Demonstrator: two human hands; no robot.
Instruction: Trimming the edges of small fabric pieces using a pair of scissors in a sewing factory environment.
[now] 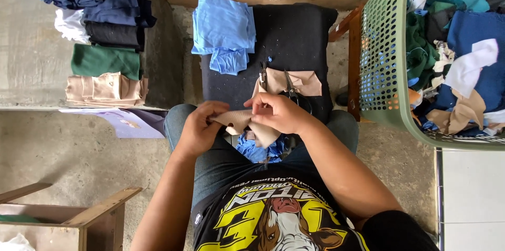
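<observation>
Seated over a dark padded bench [294,35], a person pinches a beige fabric piece [239,120] between both hands. The left hand [200,127] closes thumb and fingers on the cloth's left end; the right hand [279,113] grips its right end, fingers curled over the top edge. The strip's long axis runs left to right between the two hands, just above the lap and at the bench's near edge, with a loose flap hanging below the right hand. Both hands are equally on it; neither is nearer.

Under the cloth, blue fabric scraps [258,151] lie on the person's knees. Just beyond the right hand, scissors [292,90] rest on another beige cut piece [300,81] near the middle of the bench; the scissor handles are partly hidden behind the hand. Folded light blue cloth [223,30] sits at the bench's far left corner.

To the left, stacked garments [102,30] in navy, white, black, green and tan lie on the concrete floor [52,146]. At right, a green perforated laundry basket [384,56] holds mixed offcuts, its far side cut off by the frame. A wooden crate [79,219] shows at lower left, only partly in view. The fingertips' exact hold under the cloth cannot be made out.
</observation>
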